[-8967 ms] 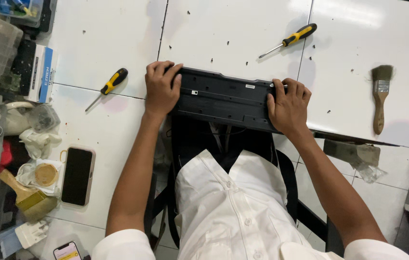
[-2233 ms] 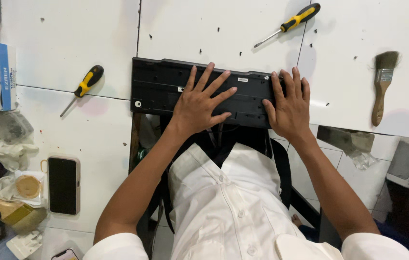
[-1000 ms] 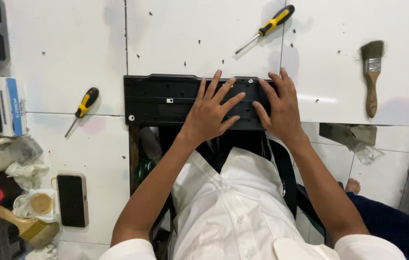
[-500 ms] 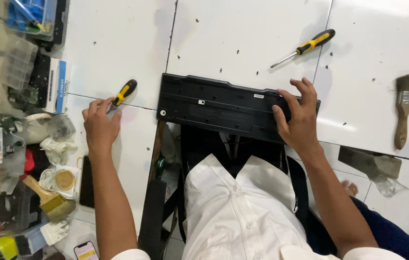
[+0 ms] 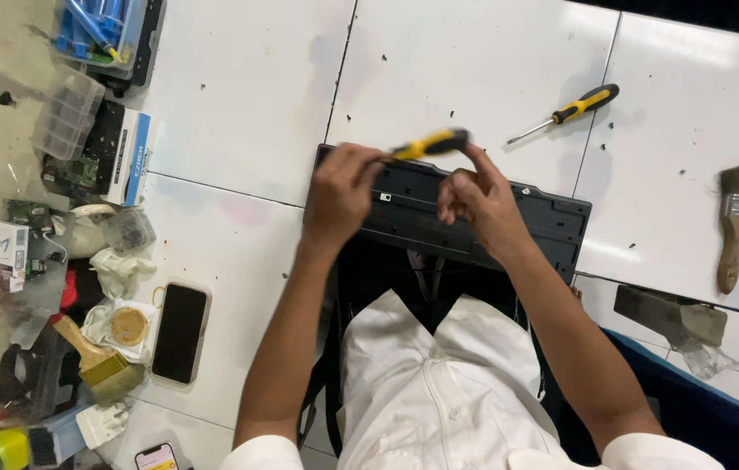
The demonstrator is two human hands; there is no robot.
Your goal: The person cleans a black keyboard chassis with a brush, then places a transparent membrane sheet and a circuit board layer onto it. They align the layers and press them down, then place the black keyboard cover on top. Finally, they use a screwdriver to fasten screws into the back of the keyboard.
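Observation:
A flat black keyboard-like panel lies face down on the white table edge in front of me. Above its left half, my left hand grips a yellow-and-black screwdriver by its shaft end, held level. My right hand touches the screwdriver's handle end with its fingertips, hovering over the panel's middle. A second yellow-and-black screwdriver rests on the table beyond the panel, to the right.
A paintbrush lies at the right. A black phone lies at the left, next to a tape roll, crumpled wrappers, small boxes and plastic parts cases. A blue tray sits at top left.
My left hand took the screwdriver from the table at the left and carried it over the panel. My right hand left the panel's right edge and met the screwdriver.

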